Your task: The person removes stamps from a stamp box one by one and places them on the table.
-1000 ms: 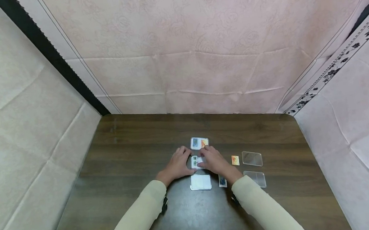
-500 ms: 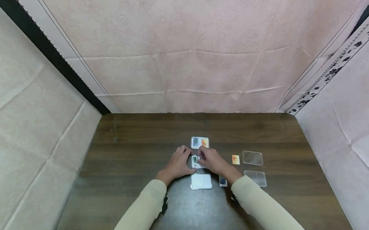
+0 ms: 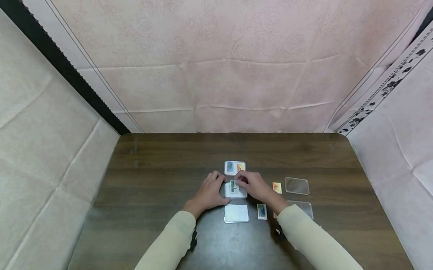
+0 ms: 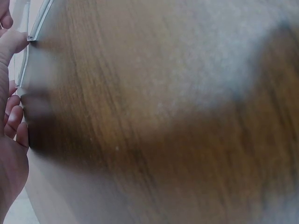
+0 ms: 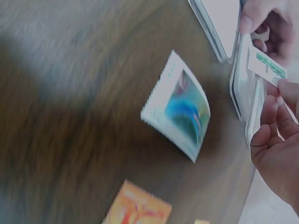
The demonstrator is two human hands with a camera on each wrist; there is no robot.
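Note:
A postage stamp [image 5: 267, 65] with a green picture is pinched between the thumb and fingertips of my right hand [image 3: 255, 186], over the middle white-based plastic case [image 3: 241, 194]. My left hand [image 3: 208, 192] holds that case at its left side, thumb by the near edge and fingers by the far edge. In the left wrist view the left hand [image 4: 10, 154] shows only at the edge. The far case [image 3: 234, 167] contains a blue stamp and an orange one. A near case [image 3: 236, 213] shows a plain white surface. My right hand partly hides the middle case.
A blue stamp [image 5: 187, 109] and an orange stamp [image 5: 139, 205] lie on the wooden table [image 3: 158, 173] by my right wrist. Another orange stamp [image 3: 277, 188] is farther back. Two clear lids [image 3: 297, 186] sit at the right; my sleeve partly covers the nearer one.
My right hand has drawn slightly right and the green stamp now shows between its fingertips, uncovering more of the case and the blue stamp. The left hand stays put.

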